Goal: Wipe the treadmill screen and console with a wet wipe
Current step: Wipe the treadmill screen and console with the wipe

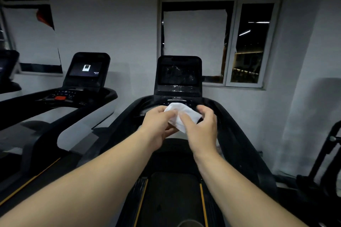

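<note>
Dim gym room, head view looking down along both bare forearms. Left hand point(158, 125) and right hand point(200, 127) meet in front of the treadmill console point(147, 107), both holding a white wet wipe point(180, 114) between them. Left grip: thumb and fingers pinched on the wipe's left edge, other fingers curled under it. Right grip: thumb pressed on the wipe's near side, fingers curved over its right side, so pinching the wipe too. Wipe is crumpled and partly unfolded, held in the air just above the console's button area, whether it touches the console cannot be told. Treadmill screen point(178, 74) stands upright behind the hands, dark, with smeary reflective streaks on its glass and on the strip below it. Wipe is well below the screen, not on it. Black side handrails point(238, 116) curve down on either side of the arms; treadmill belt point(171, 195) runs below with yellow edge lines. To the left, a second treadmill point(86, 86) with a lit display showing a white icon and a red button on its console. A third machine's screen is cut off at the far left edge. Behind the screen, a window point(251, 42) with white frame, dark outside with some lights. White wall point(110, 33) between the windows.
</note>
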A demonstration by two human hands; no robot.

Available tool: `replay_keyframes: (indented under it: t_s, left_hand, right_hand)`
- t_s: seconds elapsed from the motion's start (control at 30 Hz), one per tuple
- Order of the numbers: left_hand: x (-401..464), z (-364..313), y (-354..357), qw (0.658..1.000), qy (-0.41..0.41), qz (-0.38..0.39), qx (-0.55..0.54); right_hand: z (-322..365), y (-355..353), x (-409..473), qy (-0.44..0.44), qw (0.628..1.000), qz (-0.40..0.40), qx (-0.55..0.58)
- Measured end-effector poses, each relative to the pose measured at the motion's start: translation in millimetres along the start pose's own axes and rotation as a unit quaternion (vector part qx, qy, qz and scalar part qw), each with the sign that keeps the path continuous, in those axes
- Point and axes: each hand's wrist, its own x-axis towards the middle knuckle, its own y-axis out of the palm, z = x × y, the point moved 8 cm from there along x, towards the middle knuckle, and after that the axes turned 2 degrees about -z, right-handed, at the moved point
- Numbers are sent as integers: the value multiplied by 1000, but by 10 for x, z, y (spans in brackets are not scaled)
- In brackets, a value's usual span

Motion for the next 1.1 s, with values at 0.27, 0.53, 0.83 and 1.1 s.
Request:
replay_keyframes:
  t_s: [0.27, 0.53, 0.83, 1.1]
  left_hand:
    - [958, -910, 154, 833, 167, -48, 526]
    - [2012, -971, -341, 678, 190, -30, 710]
    - [3681, -1052, -1001, 658, 213, 6, 722]
    - [5043, -705, -1087, 668, 206, 57, 713]
  right_hand:
    - [6, 54, 1343, 146, 987, 5, 71]
    - [-72, 570, 2206, 30, 985, -19, -168]
    - [-566, 1648, 3267, 23, 970, -49, -236]
    - [-1229, 2163, 4109, 60, 965, -64, -245]
